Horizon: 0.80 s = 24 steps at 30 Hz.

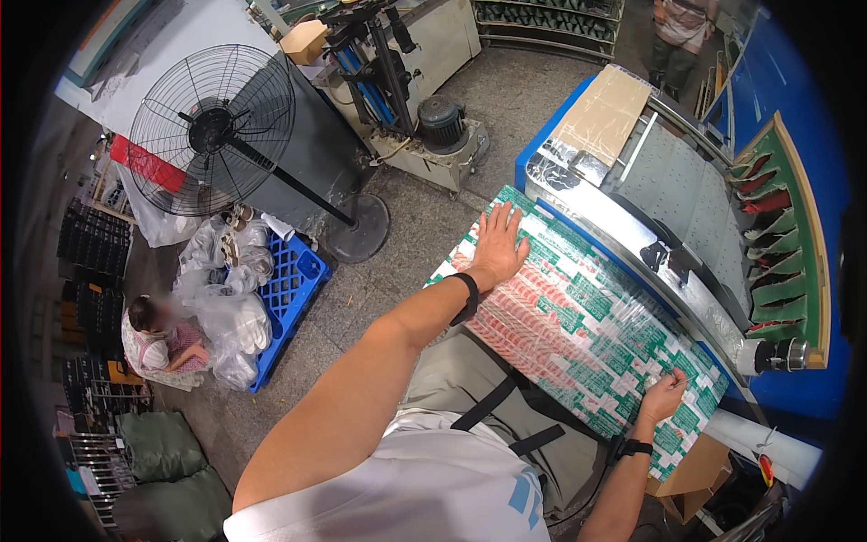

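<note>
While left fingers (499, 218) spread flat on printed covering (560, 316), right fingers (675, 378) curl, grasp unclear. Likely thin, slick; grip edge beyond left fingers.

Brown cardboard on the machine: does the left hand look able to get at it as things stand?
Probably yes: the left hand lies spread on the patterned board, gripping nothing, and the brown cardboard looks uncovered. The machine's shiny edge lies between, so the hand would likely have to cross it.

Left hand (498, 244) splayed palm-down; right hand (664, 396) curled.
</note>
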Tool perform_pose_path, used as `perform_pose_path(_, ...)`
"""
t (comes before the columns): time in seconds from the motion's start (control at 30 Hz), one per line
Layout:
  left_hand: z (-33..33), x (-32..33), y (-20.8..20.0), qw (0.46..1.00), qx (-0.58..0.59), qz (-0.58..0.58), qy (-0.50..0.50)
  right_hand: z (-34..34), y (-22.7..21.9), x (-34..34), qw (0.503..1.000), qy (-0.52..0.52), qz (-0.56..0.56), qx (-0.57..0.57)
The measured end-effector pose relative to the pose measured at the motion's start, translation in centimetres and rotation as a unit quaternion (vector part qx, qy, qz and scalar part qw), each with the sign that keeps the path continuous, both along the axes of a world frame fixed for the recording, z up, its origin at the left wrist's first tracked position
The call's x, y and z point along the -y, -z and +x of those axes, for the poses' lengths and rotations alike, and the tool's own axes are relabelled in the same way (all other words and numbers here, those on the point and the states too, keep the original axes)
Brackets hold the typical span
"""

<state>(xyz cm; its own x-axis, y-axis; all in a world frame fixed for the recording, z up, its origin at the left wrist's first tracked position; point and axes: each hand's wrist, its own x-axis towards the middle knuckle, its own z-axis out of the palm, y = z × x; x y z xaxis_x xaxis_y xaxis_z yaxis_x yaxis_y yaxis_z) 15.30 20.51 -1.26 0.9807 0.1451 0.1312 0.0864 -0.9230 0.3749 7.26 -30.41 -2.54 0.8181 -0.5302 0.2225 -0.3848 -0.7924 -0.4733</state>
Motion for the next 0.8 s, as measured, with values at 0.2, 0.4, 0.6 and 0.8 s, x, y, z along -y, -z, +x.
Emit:
perform_pose_path(0.2, 0.7, 1.2, -0.1, 1.0, 0.001, -0.006, 0.009, -0.6, -0.5, 0.8, 1.0, 0.016, 0.005, -0.01)
perform_pose_path(0.4, 0.8, -2.0, 5.2, 0.987, 0.151, -0.032, 0.037, 0.7, -0.3, -0.5, 0.996, -0.04, 0.056, 0.058)
perform_pose_path(0.6, 0.8, -0.5, 2.0, 0.996, 0.079, 0.039, 0.025, 0.4, -2.9, -1.4, 0.999, 0.019, 0.037, -0.01)
perform_pose_path(0.8, 0.7, 0.1, 1.5, 0.998, 0.055, 0.035, 0.026, 0.5, -2.6, -1.1, 0.999, 0.007, 0.002, 0.041)
